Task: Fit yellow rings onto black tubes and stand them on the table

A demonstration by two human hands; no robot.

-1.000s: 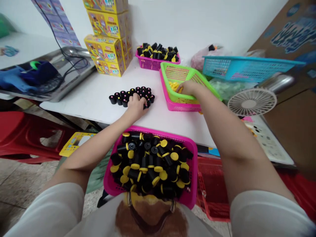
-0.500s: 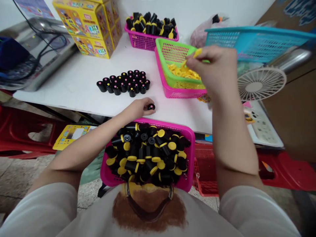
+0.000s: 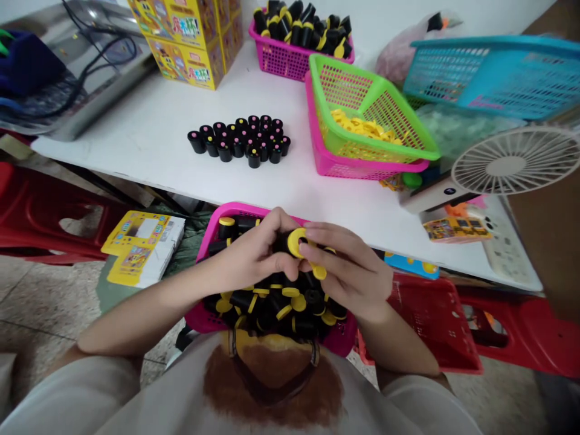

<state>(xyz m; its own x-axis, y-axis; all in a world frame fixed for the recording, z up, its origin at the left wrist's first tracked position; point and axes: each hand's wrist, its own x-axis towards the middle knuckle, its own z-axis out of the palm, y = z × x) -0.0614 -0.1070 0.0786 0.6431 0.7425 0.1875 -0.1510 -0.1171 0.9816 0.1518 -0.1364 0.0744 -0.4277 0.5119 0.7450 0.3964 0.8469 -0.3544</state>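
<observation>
My left hand [image 3: 267,251] is closed around a small black cup [image 3: 281,241], most of it hidden by the fingers. On the end of the cup facing right sits a yellow ring-shaped piece [image 3: 296,243]. The fingers of my right hand [image 3: 356,266] grip this piece from the right; whether it is fully seated I cannot tell. Both hands are above a pink basket [image 3: 217,220] piled with black cups that carry yellow caps [image 3: 290,292]. On the table, several black cups [image 3: 238,145] stand upright in a cluster, with pink or yellow dots on top.
A green basket [image 3: 380,90] of yellow pieces [image 3: 362,127] sits in a pink one [image 3: 324,160]. Behind are another filled pink basket [image 3: 283,60], stacked yellow boxes [image 3: 190,66] and a blue basket [image 3: 475,72]. A small fan [image 3: 512,163] stands right, a metal tray [image 3: 109,90] left.
My right hand has come from the green basket down to my left hand with a yellow piece. My left hand has lifted the black cup off the table edge to above the front basket.
</observation>
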